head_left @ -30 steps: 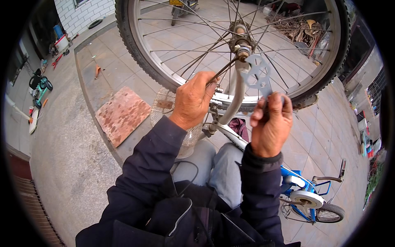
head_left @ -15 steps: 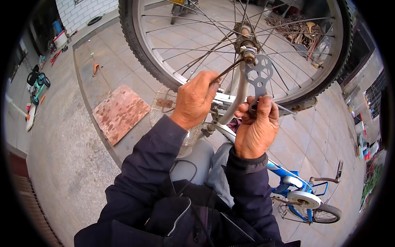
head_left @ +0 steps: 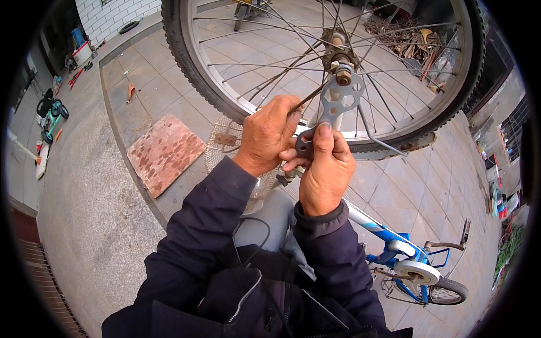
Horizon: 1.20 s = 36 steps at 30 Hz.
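My left hand (head_left: 266,135) is closed around a thin dark metal rod (head_left: 311,98) that slants up toward the wheel hub (head_left: 340,52). My right hand (head_left: 327,169) pinches the lower end of a flat grey multi-hole wrench (head_left: 327,114), thumb on top. The wrench's upper end lies just below the axle nut (head_left: 343,76) and overlaps it in view; whether the two touch I cannot tell. Behind both hands stands the bicycle wheel (head_left: 191,70), its knobby tyre upright. Another bent rod (head_left: 367,128) runs from beside the wrench down toward the rim.
The blue and white bicycle frame (head_left: 389,234) stretches to the lower right, with a second wheel (head_left: 449,292). A wire basket (head_left: 218,135) is left of my left hand. A reddish stone slab (head_left: 166,155) lies on the paving. Firewood (head_left: 406,45) is piled at the back.
My right hand has moved left with the wrench, close to my left hand. The wrench now tilts, its upper end lower and left. My left hand keeps its place.
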Motion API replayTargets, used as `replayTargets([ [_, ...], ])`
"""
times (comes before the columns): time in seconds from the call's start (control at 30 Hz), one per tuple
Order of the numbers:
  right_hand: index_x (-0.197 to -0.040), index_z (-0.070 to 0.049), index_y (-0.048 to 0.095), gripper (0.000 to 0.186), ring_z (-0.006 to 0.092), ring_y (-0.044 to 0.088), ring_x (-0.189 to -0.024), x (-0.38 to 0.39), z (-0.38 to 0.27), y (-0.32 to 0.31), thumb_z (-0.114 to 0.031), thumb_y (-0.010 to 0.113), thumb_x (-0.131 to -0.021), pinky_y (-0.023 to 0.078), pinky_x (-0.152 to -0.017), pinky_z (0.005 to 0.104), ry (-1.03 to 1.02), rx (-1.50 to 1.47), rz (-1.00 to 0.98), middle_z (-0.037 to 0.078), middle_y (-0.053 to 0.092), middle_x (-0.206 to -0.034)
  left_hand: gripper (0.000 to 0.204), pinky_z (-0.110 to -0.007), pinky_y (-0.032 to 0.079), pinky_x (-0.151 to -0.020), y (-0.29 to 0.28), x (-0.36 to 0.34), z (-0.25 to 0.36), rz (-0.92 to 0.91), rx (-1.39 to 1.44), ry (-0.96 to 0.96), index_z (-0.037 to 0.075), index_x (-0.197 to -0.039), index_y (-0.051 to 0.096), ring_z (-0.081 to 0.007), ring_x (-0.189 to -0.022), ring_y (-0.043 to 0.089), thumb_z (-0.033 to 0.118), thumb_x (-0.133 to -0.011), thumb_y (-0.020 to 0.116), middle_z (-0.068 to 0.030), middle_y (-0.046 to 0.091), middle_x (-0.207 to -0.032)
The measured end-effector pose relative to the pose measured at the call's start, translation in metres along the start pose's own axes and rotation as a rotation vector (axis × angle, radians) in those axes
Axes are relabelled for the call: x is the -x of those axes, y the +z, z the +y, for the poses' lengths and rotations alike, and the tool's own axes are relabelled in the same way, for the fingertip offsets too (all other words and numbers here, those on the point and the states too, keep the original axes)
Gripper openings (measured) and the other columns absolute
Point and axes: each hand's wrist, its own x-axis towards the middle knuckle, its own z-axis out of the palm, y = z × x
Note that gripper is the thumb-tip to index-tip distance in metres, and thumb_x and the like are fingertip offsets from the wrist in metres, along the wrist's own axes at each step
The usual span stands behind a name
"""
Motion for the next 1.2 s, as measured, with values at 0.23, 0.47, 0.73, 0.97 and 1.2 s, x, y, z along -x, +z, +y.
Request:
replayTargets([
  [0.23,-0.082,-0.002,0.059,0.022,0.0094,0.054,-0.048,-0.003,-0.021,-0.015,-0.021,0.066,-0.089,0.036,-0.038,0.0192,-0.062,0.098,0.093,0.007,0.061,-0.065,0.018,-0.031,0.050,-0.070,-0.004,0.000,0.001,-0.042,-0.016,0.007,0.003,-0.107,0.055,-0.0249,-0.081,0.065,0.006,-0.090,0.056,-0.0093,0.065,-0.091],
  [0.47,-0.076,-0.002,0.059,0.020,0.0062,0.050,-0.047,-0.025,-0.055,-0.038,-0.015,0.073,-0.083,0.034,-0.040,0.0183,-0.328,0.281,0.118,0.003,0.058,-0.063,0.018,-0.030,0.050,-0.072,-0.004,0.000,0.001,-0.051,-0.008,0.000,0.003,-0.108,0.055,-0.0239,-0.082,0.065,0.004,-0.090,0.055,-0.0089,0.065,-0.092],
  [0.73,-0.085,-0.002,0.062,0.017,0.0038,0.052,-0.055,-0.050,-0.130,-0.022,-0.006,0.077,-0.077,0.035,-0.047,0.0158,-0.691,0.632,-0.080,0.001,0.061,-0.069,0.018,-0.030,0.050,-0.072,-0.003,0.001,0.001,-0.059,-0.001,-0.013,0.002,-0.108,0.054,-0.0240,-0.083,0.065,0.004,-0.090,0.055,-0.0096,0.065,-0.092],
  [0.97,-0.087,-0.003,0.062,0.015,0.0075,0.053,-0.051,-0.050,-0.140,-0.040,-0.017,0.069,-0.086,0.035,-0.043,0.0172,-0.595,0.396,-0.051,0.004,0.061,-0.071,0.016,-0.031,0.050,-0.072,-0.003,0.000,0.001,-0.052,-0.003,-0.005,0.002,-0.107,0.054,-0.0241,-0.083,0.066,0.005,-0.091,0.054,-0.0100,0.065,-0.092],
  [1.2,-0.091,-0.004,0.057,0.021,0.0150,0.054,-0.049,-0.037,-0.064,-0.059,-0.022,0.067,-0.088,0.040,-0.039,0.0231,-0.212,-0.123,0.004,0.009,0.060,-0.075,0.015,-0.031,0.050,-0.073,-0.002,0.000,0.003,-0.044,0.006,-0.021,0.002,-0.106,0.055,-0.0246,-0.084,0.066,0.006,-0.091,0.054,-0.0103,0.066,-0.093],
])
